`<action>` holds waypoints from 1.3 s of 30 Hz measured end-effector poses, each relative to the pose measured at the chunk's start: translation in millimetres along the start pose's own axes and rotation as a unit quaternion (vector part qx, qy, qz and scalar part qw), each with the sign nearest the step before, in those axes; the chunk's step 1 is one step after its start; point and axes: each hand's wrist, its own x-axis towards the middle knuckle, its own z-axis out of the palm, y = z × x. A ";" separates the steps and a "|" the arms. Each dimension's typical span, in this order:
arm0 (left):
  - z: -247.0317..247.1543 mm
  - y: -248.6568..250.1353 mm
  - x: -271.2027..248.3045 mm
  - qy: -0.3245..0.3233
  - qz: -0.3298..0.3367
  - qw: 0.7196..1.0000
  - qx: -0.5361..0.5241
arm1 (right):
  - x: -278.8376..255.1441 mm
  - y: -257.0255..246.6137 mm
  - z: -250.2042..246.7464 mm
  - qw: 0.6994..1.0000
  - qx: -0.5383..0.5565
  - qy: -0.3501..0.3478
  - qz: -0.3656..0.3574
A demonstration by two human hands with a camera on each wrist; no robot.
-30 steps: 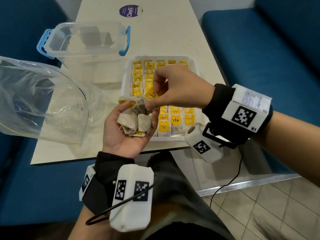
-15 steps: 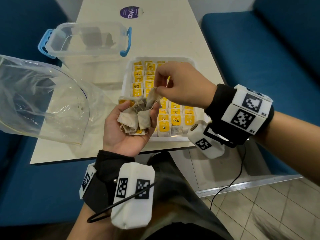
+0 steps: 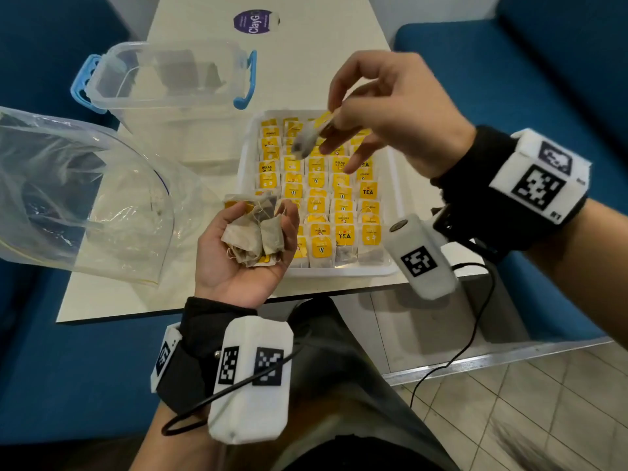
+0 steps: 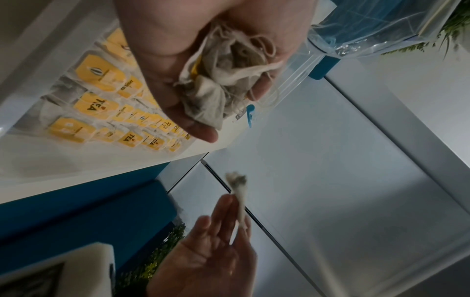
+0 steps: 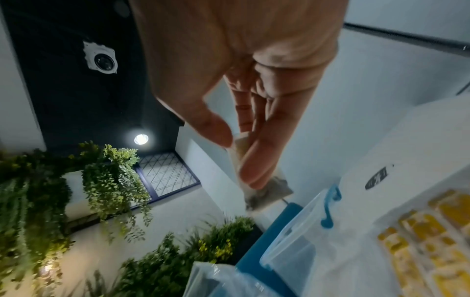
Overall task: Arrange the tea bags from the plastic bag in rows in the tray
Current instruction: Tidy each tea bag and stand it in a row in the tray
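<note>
A white tray [image 3: 390, 185] on the table holds several rows of tea bags with yellow tags [image 3: 321, 212]. My left hand [image 3: 238, 256] is palm up at the tray's near left corner, cupping a small bunch of crumpled tea bags [image 3: 253, 237] [image 4: 216, 84]. My right hand [image 3: 384, 110] hovers over the tray's far rows and pinches one tea bag [image 3: 307, 139] [image 5: 264, 186] between thumb and fingers, the bag dangling below the fingertips. The clear plastic bag [image 3: 78, 198] lies open and limp at the left of the table.
A clear plastic box with blue latches [image 3: 170, 76] stands behind the tray at the far left. A purple round sticker [image 3: 255, 22] is on the far table top. Blue bench seats [image 3: 526, 79] flank the table on both sides. The table's near edge [image 3: 163, 316] runs just under my left wrist.
My right hand has lifted one tea bag out of the bunch in my left palm and carried it up and away over the far rows of the tray. The left hand stays put.
</note>
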 end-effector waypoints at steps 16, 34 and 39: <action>-5.7 3.3 -0.2 0.026 0.041 0.998 -0.031 | 16.1 56.9 0.2 0.901 -0.331 -0.233 0.154; -7.6 5.8 -2.2 0.033 0.049 0.998 -0.022 | 20.8 83.2 34.4 0.754 -0.505 -0.374 0.191; -5.5 5.6 -1.9 0.035 0.047 0.998 -0.021 | 19.6 80.0 34.3 0.744 -0.542 -0.345 0.183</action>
